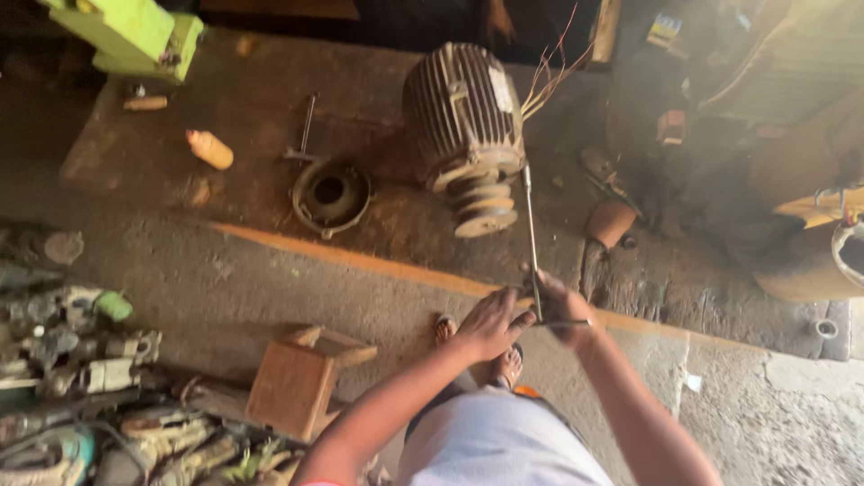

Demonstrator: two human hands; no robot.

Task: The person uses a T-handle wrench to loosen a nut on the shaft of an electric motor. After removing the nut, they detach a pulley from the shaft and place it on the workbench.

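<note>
A finned electric motor (463, 121) lies on its side on a dirty workbench (252, 193), its stepped pulley (484, 205) facing me and bare wires sticking out behind. A long T-handle socket wrench (531, 236) runs from the motor's edge back to my hands. My right hand (565, 306) grips the wrench's cross handle. My left hand (493, 322) rests against the same handle, fingers curled at it. My feet in sandals show below the hands.
A round motor end cover (331, 193) and a small wrench (304, 133) lie left of the motor. An orange bottle (210, 148) and green machine (135, 34) sit far left. A wooden stool (301, 380) and scrap parts (81, 378) stand on the floor.
</note>
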